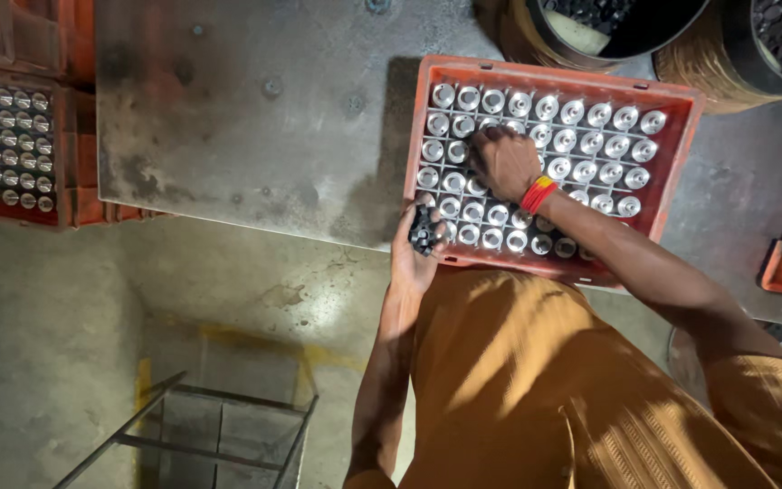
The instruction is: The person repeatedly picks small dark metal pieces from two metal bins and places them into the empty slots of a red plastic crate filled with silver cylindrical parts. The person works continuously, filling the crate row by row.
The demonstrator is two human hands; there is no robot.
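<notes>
Two hands are working over one orange crate (686,136) sitting on the grey metal table (255,109), seen from the head camera. Its divider grid is keeping the shiny metal cups (590,145) apart and upright, open ends up, roughly eight per row across five or six rows. Reaching into the left-centre cells, the right hand (503,163) is curling its fingers down onto a cup; whether it is truly pinching one, I cannot tell. At the crate's near-left corner, the left hand (416,249) is cradling a dark clump of small parts (424,228), kept close for feeding.
</notes>
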